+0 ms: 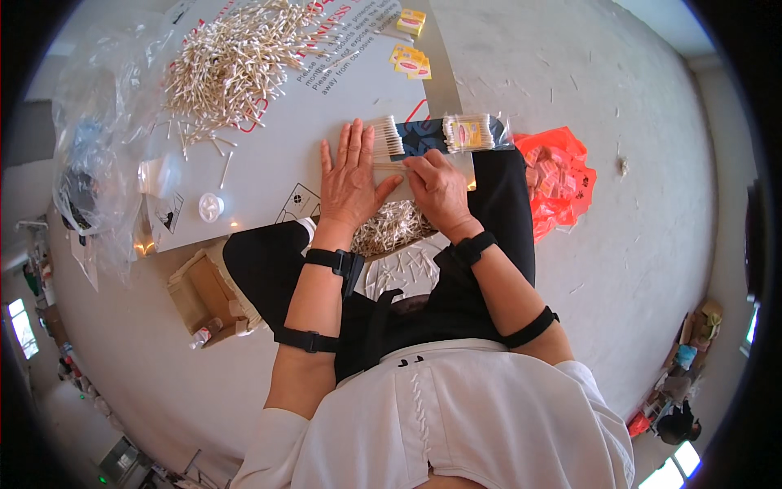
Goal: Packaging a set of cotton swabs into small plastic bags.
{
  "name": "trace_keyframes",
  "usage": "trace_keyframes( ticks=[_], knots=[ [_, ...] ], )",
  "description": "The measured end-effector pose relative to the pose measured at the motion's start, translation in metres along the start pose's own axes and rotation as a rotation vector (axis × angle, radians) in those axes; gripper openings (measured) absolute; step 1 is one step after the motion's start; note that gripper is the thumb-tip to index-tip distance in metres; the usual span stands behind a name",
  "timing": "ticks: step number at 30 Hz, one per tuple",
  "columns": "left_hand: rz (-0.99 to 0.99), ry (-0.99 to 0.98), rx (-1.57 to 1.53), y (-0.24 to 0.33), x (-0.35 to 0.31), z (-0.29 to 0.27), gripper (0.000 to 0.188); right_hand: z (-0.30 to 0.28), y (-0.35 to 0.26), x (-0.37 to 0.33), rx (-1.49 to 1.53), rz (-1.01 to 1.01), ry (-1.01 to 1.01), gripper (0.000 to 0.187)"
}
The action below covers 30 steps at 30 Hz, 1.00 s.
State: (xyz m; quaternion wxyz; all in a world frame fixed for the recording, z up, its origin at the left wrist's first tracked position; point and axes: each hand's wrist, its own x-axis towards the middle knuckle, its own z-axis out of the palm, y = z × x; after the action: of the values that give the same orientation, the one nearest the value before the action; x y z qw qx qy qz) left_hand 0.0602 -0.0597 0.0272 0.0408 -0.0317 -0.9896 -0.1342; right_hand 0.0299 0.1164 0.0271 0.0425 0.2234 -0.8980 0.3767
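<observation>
My left hand (352, 175) lies flat on the table sheet, fingers stretched and thumb apart. Beside its fingertips a neat row of cotton swabs (383, 137) lies side by side. Just below that row, a few loose cotton swabs (389, 166) stretch between my two hands. My right hand (440, 191) is closed, its curled fingers at the right ends of these swabs; the exact grip is partly hidden. Above it, a clear packet of cotton swabs (468, 133) with a yellow label rests on a dark strip (420, 137).
A big swab heap (236, 65) covers the far left of the printed sheet (269, 175). Yellow cards (410, 62) lie far right. A white round container (211, 207) stands left. More swabs (391, 228) sit below my hands. A red bag (558, 179) lies right, a cardboard box (195, 289) lower left.
</observation>
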Motion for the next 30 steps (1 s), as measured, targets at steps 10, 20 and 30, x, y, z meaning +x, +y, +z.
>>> trace_keyframes(
  ticks=[10,20,30],
  knots=[
    [0.005,0.005,-0.003,0.0,-0.001,0.001,0.093,-0.001,-0.001,0.012,0.061,0.076,0.02,0.018],
    [0.005,0.001,0.004,0.0,0.0,0.0,0.093,0.001,0.002,0.011,0.022,0.075,-0.016,0.015],
    [-0.007,0.006,0.016,0.0,0.0,0.002,0.094,0.001,0.002,0.027,0.063,0.065,0.037,0.016]
  ],
)
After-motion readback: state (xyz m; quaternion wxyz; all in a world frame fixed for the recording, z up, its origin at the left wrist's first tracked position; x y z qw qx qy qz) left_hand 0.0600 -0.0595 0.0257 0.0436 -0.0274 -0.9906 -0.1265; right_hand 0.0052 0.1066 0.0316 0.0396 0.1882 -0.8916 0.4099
